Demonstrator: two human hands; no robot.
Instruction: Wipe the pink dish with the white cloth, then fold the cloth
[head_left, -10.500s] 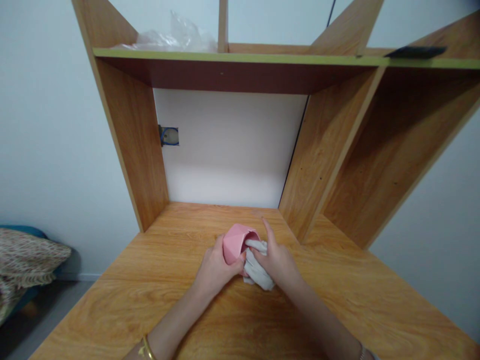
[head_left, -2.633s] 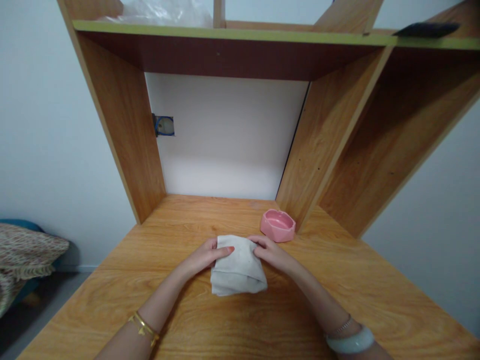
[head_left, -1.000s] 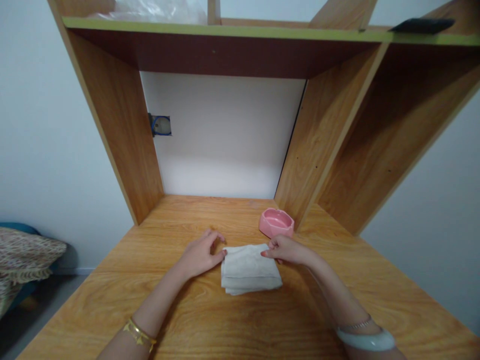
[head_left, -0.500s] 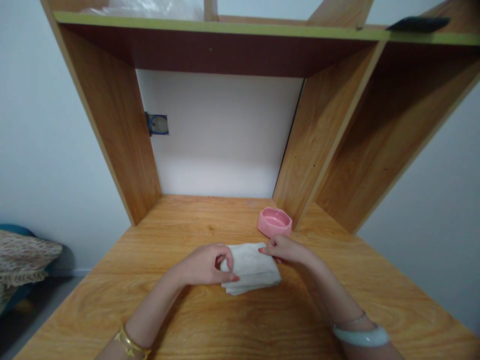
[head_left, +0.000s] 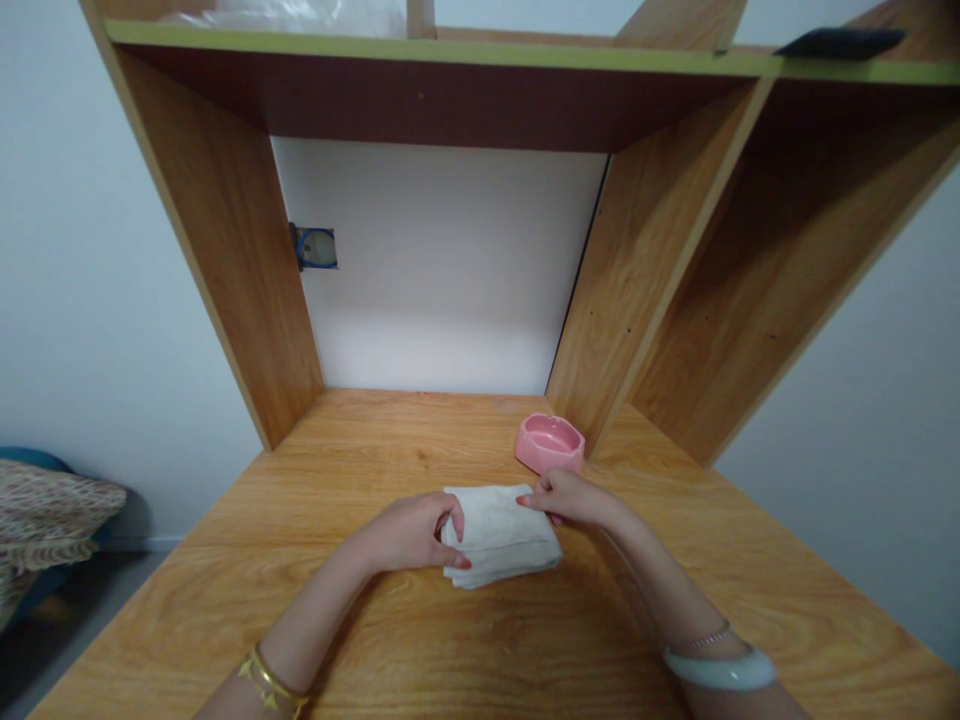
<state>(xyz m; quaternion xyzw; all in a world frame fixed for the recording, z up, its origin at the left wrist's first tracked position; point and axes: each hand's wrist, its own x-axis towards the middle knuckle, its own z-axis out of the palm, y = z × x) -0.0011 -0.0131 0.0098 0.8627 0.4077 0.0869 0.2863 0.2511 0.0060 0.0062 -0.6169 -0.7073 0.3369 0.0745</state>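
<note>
A folded whitish cloth [head_left: 499, 525] lies in several layers on the wooden tabletop. My left hand [head_left: 416, 532] is curled at its left side, with the thumb on the near left corner and the index finger bent down onto the left edge. From the right, my right hand [head_left: 574, 497] pinches the far right edge, its thumb on top and the other fingers partly hidden beneath. Just behind the right hand stands a pink angular ashtray [head_left: 550, 443], its near side close to the knuckles.
Upright wooden panels [head_left: 637, 270] rise from the tabletop [head_left: 420, 640]. Across them runs a shelf [head_left: 450, 55] holding clear plastic [head_left: 307, 18] and a dark flat object [head_left: 840, 43]. A wall box [head_left: 316, 248] shows at the back. Patterned fabric [head_left: 56, 510] lies far left.
My left hand has shifted very slightly left along the cloth's edge. The right hand, the cloth and the ashtray look the same.
</note>
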